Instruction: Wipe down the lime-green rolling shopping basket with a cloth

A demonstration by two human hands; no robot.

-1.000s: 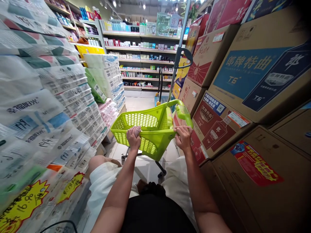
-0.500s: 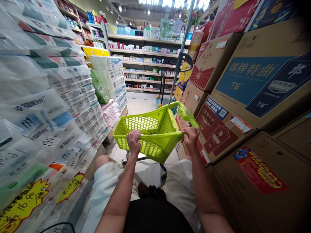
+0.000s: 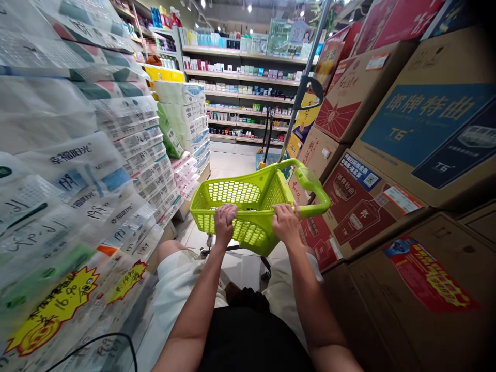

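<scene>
A lime-green shopping cart [image 3: 253, 237] with a perforated basket stands sideways in front of my knees, and no goods show in its basket. My left hand [image 3: 222, 227] is closed around a crumpled pale pink cloth [image 3: 231, 212] at the near rim, toward the basket's narrow end. Farther right, my right hand [image 3: 285, 223] has its fingers hooked over the same rim, close to where the cart's looped handle [image 3: 321, 199] begins. Its fingertips are partly hidden behind the rim.
Wrapped tissue packs [image 3: 112, 178] are stacked high on the left. Cardboard cartons [image 3: 387, 201] rise on the right. A hand truck with a blue platform [image 3: 267, 157] stands beyond the cart, before shelves of small goods [image 3: 248, 93]. A person's orange-brown clothing [image 3: 153, 60] shows behind the stacks.
My right hand has slid left along the cart's rim, away from the handle. My left hand stays at the rim with the cloth. The whole view has shifted slightly.
</scene>
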